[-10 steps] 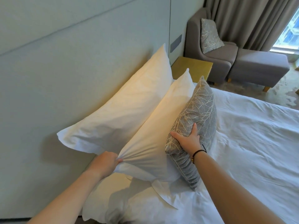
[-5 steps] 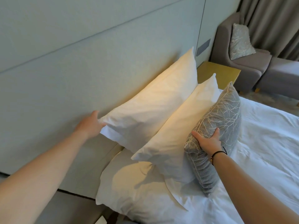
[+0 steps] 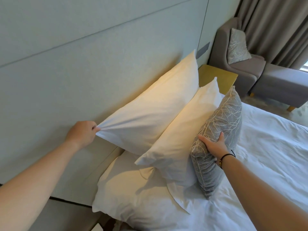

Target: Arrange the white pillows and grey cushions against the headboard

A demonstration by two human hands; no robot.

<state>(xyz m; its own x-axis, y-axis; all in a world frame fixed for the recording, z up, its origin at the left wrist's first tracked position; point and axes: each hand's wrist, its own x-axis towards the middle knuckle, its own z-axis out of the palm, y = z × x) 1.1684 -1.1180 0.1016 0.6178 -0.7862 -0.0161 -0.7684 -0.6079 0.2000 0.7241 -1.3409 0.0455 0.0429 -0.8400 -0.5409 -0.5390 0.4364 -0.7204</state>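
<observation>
The headboard (image 3: pixel 70 69) fills my left side, the bed (image 3: pixel 275 155) spreads white to my right. A flat pillow (image 3: pixel 126 197) lies nearest me on the mattress. The back pillow (image 3: pixel 150 110) leans on the headboard; the front pillow (image 3: pixel 180 139) leans against it. The grey cushion (image 3: pixel 220 130) stands upright against that one. My left hand (image 3: pixel 81 133) pinches the back pillow's near corner – fabric bunched in curled fingers. My right hand (image 3: pixel 214 145) grips the cushion's top edge, thumb on the face turned away from the pillows

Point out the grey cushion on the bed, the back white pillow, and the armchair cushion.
grey cushion (image 3: pixel 223 117), head view, patterned face.
back white pillow (image 3: pixel 158 107), head view, middle.
armchair cushion (image 3: pixel 237 45), head view, centre.
</observation>
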